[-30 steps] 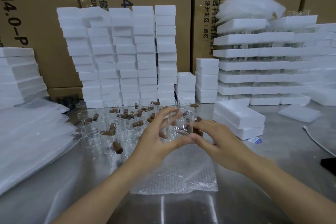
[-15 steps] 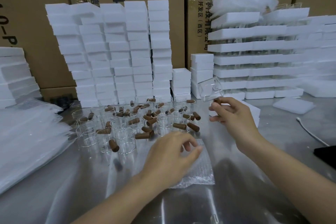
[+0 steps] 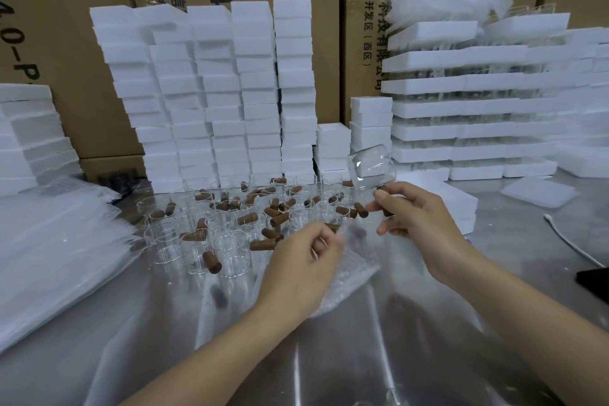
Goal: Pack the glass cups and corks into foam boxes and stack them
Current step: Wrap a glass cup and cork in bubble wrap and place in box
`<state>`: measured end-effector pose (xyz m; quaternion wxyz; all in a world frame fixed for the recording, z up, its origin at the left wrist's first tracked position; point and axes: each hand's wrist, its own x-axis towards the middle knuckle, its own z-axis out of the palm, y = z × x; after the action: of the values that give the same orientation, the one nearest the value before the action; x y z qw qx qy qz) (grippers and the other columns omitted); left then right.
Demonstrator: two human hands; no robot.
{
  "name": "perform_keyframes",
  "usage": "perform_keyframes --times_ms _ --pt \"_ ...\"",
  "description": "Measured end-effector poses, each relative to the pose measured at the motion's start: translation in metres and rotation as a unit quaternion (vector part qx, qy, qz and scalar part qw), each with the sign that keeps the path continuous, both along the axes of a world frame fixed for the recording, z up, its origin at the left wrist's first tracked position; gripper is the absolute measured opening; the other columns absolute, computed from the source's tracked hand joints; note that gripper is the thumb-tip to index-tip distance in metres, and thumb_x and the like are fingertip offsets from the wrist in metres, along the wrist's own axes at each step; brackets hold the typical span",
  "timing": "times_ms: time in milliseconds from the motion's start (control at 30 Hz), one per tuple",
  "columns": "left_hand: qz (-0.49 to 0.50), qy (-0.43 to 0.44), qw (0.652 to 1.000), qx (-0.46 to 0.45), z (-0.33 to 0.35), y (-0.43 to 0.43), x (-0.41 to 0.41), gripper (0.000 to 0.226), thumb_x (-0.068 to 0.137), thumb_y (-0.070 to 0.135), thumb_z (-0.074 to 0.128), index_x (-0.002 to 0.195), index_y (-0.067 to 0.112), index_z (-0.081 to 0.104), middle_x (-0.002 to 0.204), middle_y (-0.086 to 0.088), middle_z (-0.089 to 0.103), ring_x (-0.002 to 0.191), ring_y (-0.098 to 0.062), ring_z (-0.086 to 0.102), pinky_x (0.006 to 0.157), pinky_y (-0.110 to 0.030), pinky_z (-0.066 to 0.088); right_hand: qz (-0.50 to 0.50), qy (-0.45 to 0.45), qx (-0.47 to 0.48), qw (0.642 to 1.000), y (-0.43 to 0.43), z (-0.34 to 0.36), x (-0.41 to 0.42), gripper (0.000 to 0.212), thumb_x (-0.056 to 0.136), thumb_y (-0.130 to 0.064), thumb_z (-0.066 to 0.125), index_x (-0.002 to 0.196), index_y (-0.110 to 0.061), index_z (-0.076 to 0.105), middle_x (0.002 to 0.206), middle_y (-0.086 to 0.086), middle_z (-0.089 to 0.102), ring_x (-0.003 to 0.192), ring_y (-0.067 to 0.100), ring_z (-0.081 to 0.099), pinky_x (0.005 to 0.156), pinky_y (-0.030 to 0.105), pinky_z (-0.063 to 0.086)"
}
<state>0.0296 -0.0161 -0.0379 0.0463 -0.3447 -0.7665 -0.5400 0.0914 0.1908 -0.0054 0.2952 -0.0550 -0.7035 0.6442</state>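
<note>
- Brown cartons (image 3: 82, 43) wall off the back; as far as we can judge, they play no part.
- In front of them rise tall columns of white foam boxes (image 3: 211, 92). To the right stand the packed stacks (image 3: 461, 102), foam layers with glass glinting between them. We read those as finished work (a good share, though we cannot count it).
- The shiny worktop (image 3: 164, 339) carries a heap of plastic bags (image 3: 56, 241) on its left side, well apart from the hands.
- What is left sits mid-worktop: loose glass cups (image 3: 230, 241) stand upright in a cluster, with brown corks (image 3: 247, 217) lying in and among them. We judge the task to be somewhere in its middle.
- A bubble wrap sheet (image 3: 356, 260) lies on our side of the cluster, its far edge lifted.
- Our left hand (image 3: 303, 260) has its fingers curled, pinching that lifted edge.
- Our right hand (image 3: 418, 214) holds one glass cup (image 3: 370, 168) tilted in the air at the cluster's right edge, gripped low between thumb and fingers. A cork seems tucked into the same grip.
- A low foam box (image 3: 454, 204) lies just beyond the right hand, and we think it the likeliest place for the cup.
- In the way: the crowded cups beside the sheet could be knocked by either wrist. A white cable (image 3: 573, 244) trails at far right, away from the work.
</note>
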Motion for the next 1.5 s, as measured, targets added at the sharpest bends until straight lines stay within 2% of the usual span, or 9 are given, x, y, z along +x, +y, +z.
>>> perform_keyframes --times_ms 233,367,567,767,900,1067,1167,1300,1500 --pt "0.019 0.005 0.982 0.190 0.016 -0.007 -0.001 0.025 0.110 0.032 0.057 0.090 0.018 0.062 0.077 0.003 0.055 0.072 -0.009 0.049 0.067 -0.022 0.041 0.135 0.003 0.091 0.987 -0.011 0.009 0.010 0.008 0.101 -0.011 0.069 0.101 -0.004 0.072 0.082 0.021 0.070 0.048 0.011 0.034 0.044 0.016 0.028" --pt "0.030 0.042 0.975 0.216 0.019 -0.010 0.005 0.025 0.112 0.040 0.052 0.093 0.025 0.059 0.075 0.008 0.052 0.070 -0.005 0.047 0.065 -0.019 0.042 0.130 -0.021 0.161 0.978 -0.012 0.009 0.012 0.004 0.099 -0.012 0.072 0.097 -0.009 0.074 0.070 -0.002 0.071 0.045 0.001 0.044 0.045 0.010 0.031" --pt "0.040 0.217 0.968 0.117 0.016 -0.011 0.009 0.013 0.110 0.037 0.055 0.099 0.032 0.060 0.086 0.016 0.055 0.076 -0.010 0.053 0.069 -0.023 0.041 0.069 -0.063 0.298 0.950 -0.009 0.005 0.011 0.006 0.095 -0.017 0.078 0.092 -0.023 0.077 0.084 -0.013 0.076 0.078 -0.001 0.068 0.070 0.007 0.043" --pt "0.032 0.437 0.899 0.013 0.004 -0.002 0.013 0.015 0.107 0.034 0.067 0.107 0.024 0.077 0.096 0.007 0.060 0.084 -0.019 0.054 0.074 -0.040 0.047 0.113 -0.055 0.341 0.932 -0.016 0.005 0.012 0.028 0.094 -0.005 0.068 0.092 -0.031 0.077 0.090 -0.010 0.078 0.084 0.005 0.071 0.078 0.019 0.053" --pt "0.020 0.493 0.870 0.003 0.004 -0.001 0.012 0.010 0.107 0.033 0.069 0.108 0.028 0.078 0.101 0.007 0.064 0.089 -0.021 0.057 0.074 -0.042 0.046 0.172 -0.071 0.230 0.955 -0.018 0.002 0.010 0.030 0.088 0.000 0.063 0.082 -0.028 0.074 0.066 -0.015 0.065 0.056 -0.003 0.054 0.053 0.008 0.040" --pt "0.052 0.552 0.832 0.009 0.012 -0.006 0.006 0.018 0.107 0.036 0.066 0.105 0.029 0.083 0.111 0.006 0.072 0.101 -0.022 0.062 0.083 -0.040 0.043 0.238 -0.114 0.071 0.962 -0.018 0.004 0.010 0.011 0.081 -0.024 0.074 0.092 -0.023 0.074 0.067 -0.005 0.047 0.054 0.007 0.031 0.049 0.021 0.022" --pt "0.101 0.510 0.850 0.083 0.025 -0.016 0.004 0.018 0.105 0.034 0.067 0.102 0.026 0.082 0.113 0.004 0.070 0.109 -0.021 0.060 0.097 -0.039 0.041 0.244 -0.097 0.011 0.965 -0.017 0.005 0.011 0.009 0.093 -0.036 0.081 0.091 -0.028 0.078 0.068 -0.002 0.045 0.052 0.007 0.027 0.052 0.027 0.013" --pt "0.159 0.298 0.924 0.181 0.041 -0.027 0.001 0.036 0.096 0.042 0.073 0.129 0.043 0.060 0.135 0.015 0.053 0.134 -0.010 0.048 0.113 -0.040 0.038 0.237 -0.095 0.007 0.967 -0.017 0.007 0.012 0.007 0.089 -0.038 0.081 0.093 -0.032 0.081 0.065 -0.008 0.052 0.051 0.008 0.026 0.061 0.037 0.010" --pt "-0.047 -0.091 0.984 0.145 0.045 -0.037 -0.019 0.095 0.065 0.064 0.093 0.147 0.059 0.048 0.139 0.033 0.056 0.123 0.018 0.054 0.105 -0.028 0.047 0.215 -0.097 0.034 0.971 -0.023 0.006 0.014 0.026 0.084 -0.044 0.082 0.103 -0.027 0.082 0.080 -0.001 0.064 0.063 0.010 0.048 0.053 0.021 0.030"
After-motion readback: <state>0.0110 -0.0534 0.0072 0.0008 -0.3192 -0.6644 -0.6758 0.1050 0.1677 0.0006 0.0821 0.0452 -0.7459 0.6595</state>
